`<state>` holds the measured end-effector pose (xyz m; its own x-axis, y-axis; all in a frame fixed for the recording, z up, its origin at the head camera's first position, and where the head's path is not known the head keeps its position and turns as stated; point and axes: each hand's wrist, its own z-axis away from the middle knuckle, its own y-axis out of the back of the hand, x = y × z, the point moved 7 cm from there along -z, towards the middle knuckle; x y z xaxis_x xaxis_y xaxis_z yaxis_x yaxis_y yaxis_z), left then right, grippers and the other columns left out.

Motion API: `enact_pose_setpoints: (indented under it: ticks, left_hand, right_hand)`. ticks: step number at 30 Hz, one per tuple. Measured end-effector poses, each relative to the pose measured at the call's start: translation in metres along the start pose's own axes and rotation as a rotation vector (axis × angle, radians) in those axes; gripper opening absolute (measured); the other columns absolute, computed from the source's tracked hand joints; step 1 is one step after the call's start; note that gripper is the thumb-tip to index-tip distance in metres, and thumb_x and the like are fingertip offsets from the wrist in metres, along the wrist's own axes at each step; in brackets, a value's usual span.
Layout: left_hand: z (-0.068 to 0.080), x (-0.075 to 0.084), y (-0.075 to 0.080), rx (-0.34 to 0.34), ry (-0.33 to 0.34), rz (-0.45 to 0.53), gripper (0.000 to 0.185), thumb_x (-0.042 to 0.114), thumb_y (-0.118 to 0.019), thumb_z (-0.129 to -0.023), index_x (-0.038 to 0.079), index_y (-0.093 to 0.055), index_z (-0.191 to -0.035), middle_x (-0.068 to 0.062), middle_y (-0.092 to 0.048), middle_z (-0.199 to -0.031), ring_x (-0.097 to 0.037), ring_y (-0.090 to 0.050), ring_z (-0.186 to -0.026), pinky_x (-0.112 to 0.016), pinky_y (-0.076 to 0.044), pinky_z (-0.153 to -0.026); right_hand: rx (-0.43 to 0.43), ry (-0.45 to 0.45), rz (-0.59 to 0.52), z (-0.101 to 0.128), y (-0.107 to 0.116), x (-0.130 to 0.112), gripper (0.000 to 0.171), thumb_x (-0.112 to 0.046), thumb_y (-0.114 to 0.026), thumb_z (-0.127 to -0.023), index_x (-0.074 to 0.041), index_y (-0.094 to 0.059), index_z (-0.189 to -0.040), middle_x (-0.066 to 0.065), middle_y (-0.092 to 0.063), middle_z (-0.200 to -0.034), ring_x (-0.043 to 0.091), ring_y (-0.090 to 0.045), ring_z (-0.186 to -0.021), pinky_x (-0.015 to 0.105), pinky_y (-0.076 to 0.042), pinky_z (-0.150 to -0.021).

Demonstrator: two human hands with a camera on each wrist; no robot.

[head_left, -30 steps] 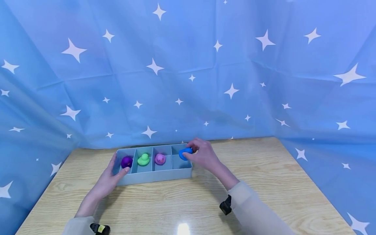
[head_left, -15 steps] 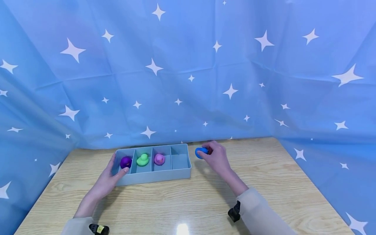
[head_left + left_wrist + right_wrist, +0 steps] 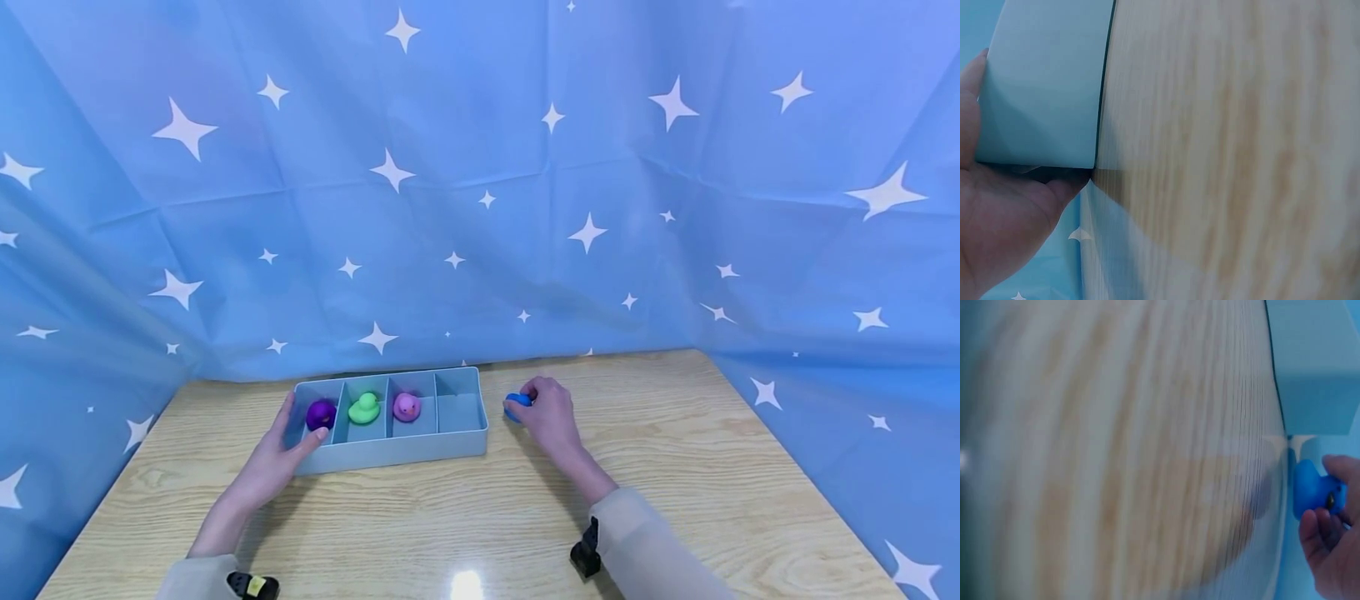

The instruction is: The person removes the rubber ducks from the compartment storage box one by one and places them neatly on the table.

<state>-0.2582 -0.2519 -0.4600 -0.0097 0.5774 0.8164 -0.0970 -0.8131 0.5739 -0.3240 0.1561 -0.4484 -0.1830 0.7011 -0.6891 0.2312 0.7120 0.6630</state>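
A blue toy duck [image 3: 516,407] is pinched between the thumb and fingers of my right hand [image 3: 555,421], to the right of a pale blue divided box [image 3: 390,452]. In the right wrist view the duck [image 3: 1311,492] shows its side; whether it touches the table is hard to tell. My left hand [image 3: 268,465] grips the box's left end, thumb over the front rim and fingers along the side. Inside, from left, sit a purple toy duck [image 3: 321,413], a green toy duck [image 3: 364,408] and a pink toy duck [image 3: 407,407], each in its own compartment. The rightmost compartment holds nothing.
The box stands near the back edge of a wood-grain table [image 3: 420,517]. Behind and beside it hangs a blue cloth [image 3: 480,283] with white stars. Small black devices are strapped at both sleeves.
My right hand has lifted the blue duck out of the rightmost compartment, carried it right past the box's end, then brought it lower. The left hand keeps its hold on the box.
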Motion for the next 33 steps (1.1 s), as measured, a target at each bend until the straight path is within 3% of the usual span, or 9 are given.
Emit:
enact_pose_setpoints:
  ticks: [7,13,23,33]
  left_hand:
    - [0.001,-0.001,0.0,0.001,0.001,0.014,0.101,0.043,-0.06,-0.104,0.007,0.015,-0.162,-0.035,0.002,-0.165,-0.057,-0.003,-0.149,-0.072,-0.013,-0.115]
    - [0.0,-0.001,-0.001,-0.001,-0.009,0.038,0.101,0.04,-0.061,-0.104,0.008,0.015,-0.162,-0.035,0.004,-0.164,-0.056,-0.001,-0.149,-0.072,-0.012,-0.116]
    - [0.001,0.0,0.0,-0.001,-0.013,0.049,0.101,0.044,-0.06,-0.104,0.008,0.014,-0.163,-0.034,0.005,-0.165,-0.057,0.0,-0.149,-0.073,-0.01,-0.115]
    - [0.0,-0.001,0.0,-0.008,-0.008,0.023,0.101,0.043,-0.06,-0.104,0.005,0.014,-0.162,-0.034,0.004,-0.165,-0.057,-0.003,-0.149,-0.073,-0.013,-0.115]
  right_hand:
    - [-0.031,-0.004,0.006,0.001,-0.006,-0.003,0.024,-0.017,-0.086,-0.084,-0.001,-0.07,-0.09,0.008,-0.065,-0.085,0.024,-0.06,-0.08,0.04,-0.055,-0.072]
    - [-0.067,-0.01,-0.052,0.003,-0.009,-0.005,0.018,-0.013,-0.082,-0.087,0.001,-0.073,-0.094,0.008,-0.069,-0.085,0.022,-0.063,-0.079,0.038,-0.056,-0.071]
    - [-0.068,0.018,-0.077,0.003,-0.009,-0.007,0.014,-0.01,-0.075,-0.091,0.003,-0.075,-0.099,0.01,-0.072,-0.086,0.02,-0.066,-0.076,0.036,-0.057,-0.07]
    - [-0.089,-0.012,-0.046,0.0,0.004,-0.012,0.018,-0.015,-0.069,-0.097,0.0,-0.076,-0.104,0.008,-0.073,-0.094,0.017,-0.062,-0.069,0.032,-0.054,-0.062]
